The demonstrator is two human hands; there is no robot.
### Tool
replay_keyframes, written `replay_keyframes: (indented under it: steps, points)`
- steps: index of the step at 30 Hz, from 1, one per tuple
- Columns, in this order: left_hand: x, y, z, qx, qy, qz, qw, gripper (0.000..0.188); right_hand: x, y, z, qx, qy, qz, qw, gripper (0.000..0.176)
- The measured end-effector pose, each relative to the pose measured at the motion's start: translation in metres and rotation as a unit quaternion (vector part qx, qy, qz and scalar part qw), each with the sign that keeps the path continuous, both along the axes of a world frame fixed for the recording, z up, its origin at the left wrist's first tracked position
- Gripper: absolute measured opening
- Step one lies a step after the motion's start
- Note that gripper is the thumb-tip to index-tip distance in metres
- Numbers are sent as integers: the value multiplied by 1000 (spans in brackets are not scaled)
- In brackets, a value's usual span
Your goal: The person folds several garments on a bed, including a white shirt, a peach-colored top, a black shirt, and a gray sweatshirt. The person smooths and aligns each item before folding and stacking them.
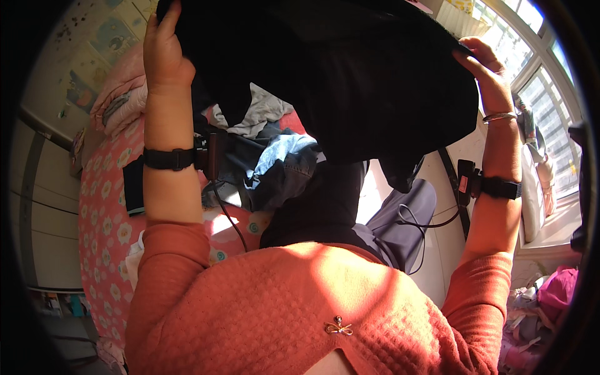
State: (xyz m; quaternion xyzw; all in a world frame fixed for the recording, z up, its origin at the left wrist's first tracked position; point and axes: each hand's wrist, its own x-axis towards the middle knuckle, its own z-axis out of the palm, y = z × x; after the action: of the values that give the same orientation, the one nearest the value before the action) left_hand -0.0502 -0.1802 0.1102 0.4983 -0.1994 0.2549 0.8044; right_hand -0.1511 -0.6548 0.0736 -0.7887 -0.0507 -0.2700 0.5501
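A large black garment (347, 84) is stretched between my raised hands at the top of the head view, its lower edge hanging over my lap. My left hand (166, 49) grips its upper left edge, with the fingertips cut off by the frame's edge. At the upper right, my right hand (485, 61) pinches the other edge between thumb and fingers. Below the garment, blue jeans (286, 159) lie crumpled on a pink floral bed cover (108, 206), beside a grey cloth (265, 110). What kind of garment the black one is, I cannot tell.
A pink quilt (124, 89) is heaped at the bed's upper left. Near my left forearm lies a folded black cloth (133, 185). To the right are a window sill (555, 225) with a cushion (532, 192) and a pile of clothes (529, 323). Cables hang from both wrist-strapped devices.
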Motion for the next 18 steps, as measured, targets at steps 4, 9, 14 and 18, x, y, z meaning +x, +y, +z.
replay_keyframes:
  steps: [4, 9, 14, 18]
  points:
    - [-11, 31, 0, 40, -118, 28, 992, 23, -15, 18, 5, 47, -236, 105, 965, 32]
    - [-43, 80, -60, 229, -91, -158, 956, 14, -56, 79, -69, -229, 3, 244, 942, 29]
    - [-103, 109, -174, 621, 251, -147, 728, 22, -89, 114, -173, -242, 280, 376, 850, 15]
    - [-117, 101, -215, 584, 276, -152, 748, 16, -84, 104, -199, -152, 259, 314, 901, 12]
